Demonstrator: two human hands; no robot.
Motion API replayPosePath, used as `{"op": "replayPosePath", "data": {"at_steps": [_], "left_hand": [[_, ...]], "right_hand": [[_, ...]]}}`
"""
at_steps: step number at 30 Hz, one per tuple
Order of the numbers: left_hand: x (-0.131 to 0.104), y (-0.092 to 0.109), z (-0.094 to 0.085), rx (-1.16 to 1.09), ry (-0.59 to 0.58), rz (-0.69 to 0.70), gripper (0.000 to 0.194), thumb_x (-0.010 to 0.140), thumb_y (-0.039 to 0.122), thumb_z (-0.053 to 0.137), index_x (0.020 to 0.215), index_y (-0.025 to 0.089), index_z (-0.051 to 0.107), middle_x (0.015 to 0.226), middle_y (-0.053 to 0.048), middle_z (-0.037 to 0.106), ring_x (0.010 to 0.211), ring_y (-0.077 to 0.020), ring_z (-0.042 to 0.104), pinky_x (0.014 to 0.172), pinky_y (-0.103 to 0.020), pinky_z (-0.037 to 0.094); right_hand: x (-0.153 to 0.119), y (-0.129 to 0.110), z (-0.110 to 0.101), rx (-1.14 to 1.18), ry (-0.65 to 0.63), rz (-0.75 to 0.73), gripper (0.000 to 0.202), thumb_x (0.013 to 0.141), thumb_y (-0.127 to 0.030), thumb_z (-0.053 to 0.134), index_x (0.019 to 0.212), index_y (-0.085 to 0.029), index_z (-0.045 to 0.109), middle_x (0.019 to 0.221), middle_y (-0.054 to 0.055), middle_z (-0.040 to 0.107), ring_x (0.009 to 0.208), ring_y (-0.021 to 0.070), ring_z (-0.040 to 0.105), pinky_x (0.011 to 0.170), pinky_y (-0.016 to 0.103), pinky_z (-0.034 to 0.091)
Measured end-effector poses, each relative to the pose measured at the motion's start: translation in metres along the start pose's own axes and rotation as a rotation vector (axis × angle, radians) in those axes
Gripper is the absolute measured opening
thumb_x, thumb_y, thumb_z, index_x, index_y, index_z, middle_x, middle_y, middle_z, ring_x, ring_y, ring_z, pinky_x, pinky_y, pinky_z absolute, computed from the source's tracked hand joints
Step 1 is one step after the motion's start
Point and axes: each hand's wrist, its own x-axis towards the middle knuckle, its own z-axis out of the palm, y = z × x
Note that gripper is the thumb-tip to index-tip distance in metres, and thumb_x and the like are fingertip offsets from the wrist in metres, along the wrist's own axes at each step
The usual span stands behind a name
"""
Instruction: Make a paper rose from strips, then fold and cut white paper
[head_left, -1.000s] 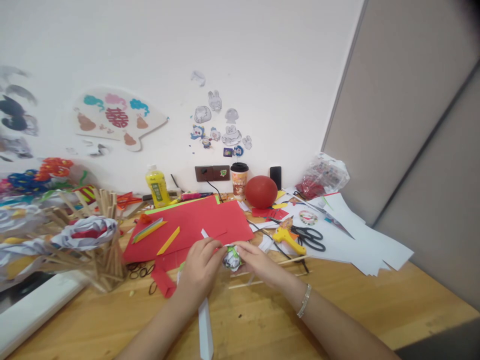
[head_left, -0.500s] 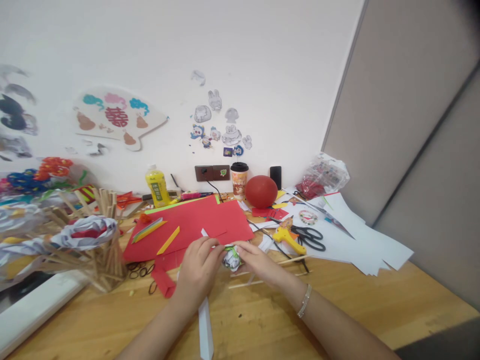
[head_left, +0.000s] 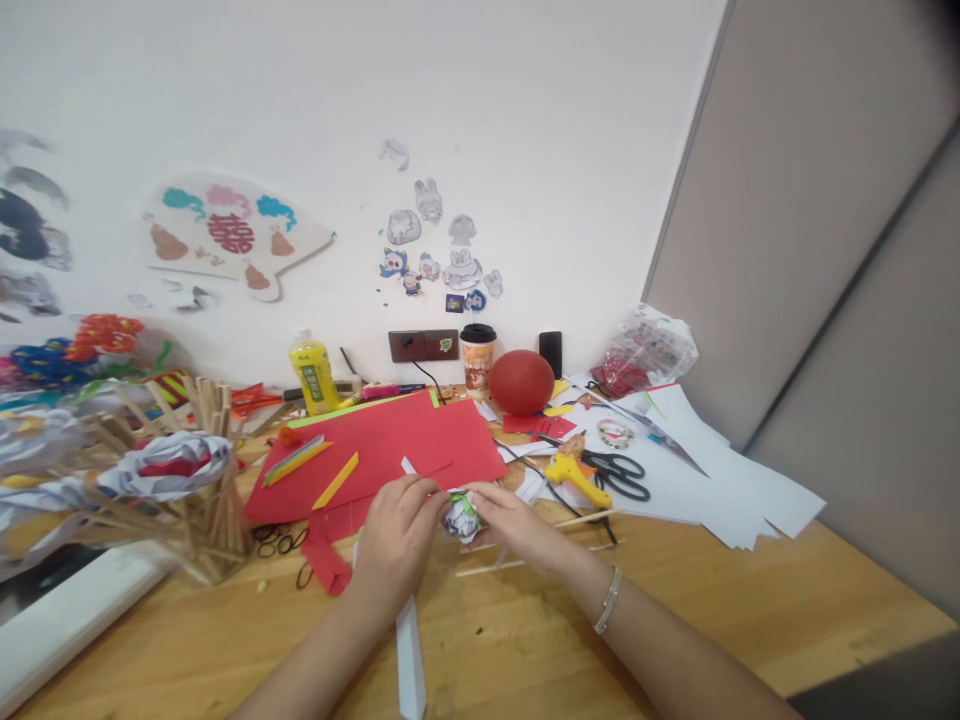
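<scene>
A small white and green paper ball is held between both hands over the wooden table. My left hand has its fingers closed on the ball's left side. From the right, my right hand grips the ball with bent fingers; a bracelet is on that wrist. A long white paper strip runs under my left hand toward the table's front edge. Red paper sheets lie just behind my left hand. Thin wooden sticks lie beneath my right hand.
Black scissors and a yellow glue gun lie right of centre, near white paper. A red balloon, a cup and a yellow bottle stand along the wall. Bundled wooden sticks stand at left.
The paper ball has turned slightly between my fingers, showing its green part more to the right. Both hands have stayed nearly in place.
</scene>
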Motion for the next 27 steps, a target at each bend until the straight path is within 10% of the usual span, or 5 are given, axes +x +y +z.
{"op": "replayPosePath", "data": {"at_steps": [27], "left_hand": [[0.003,0.0006,-0.0023,-0.011,0.057,-0.028,0.006,0.081,0.012,0.056,0.084,0.013,0.061,0.081,-0.01,0.064,0.084,-0.0236,0.056,0.072,-0.037,0.046]], "right_hand": [[0.0013,0.001,-0.0006,-0.01,-0.002,-0.005,0.046,0.066,-0.057,0.065,0.093,-0.019,0.062,0.093,0.003,0.059,0.085,0.0192,0.057,0.066,0.033,0.052]]}}
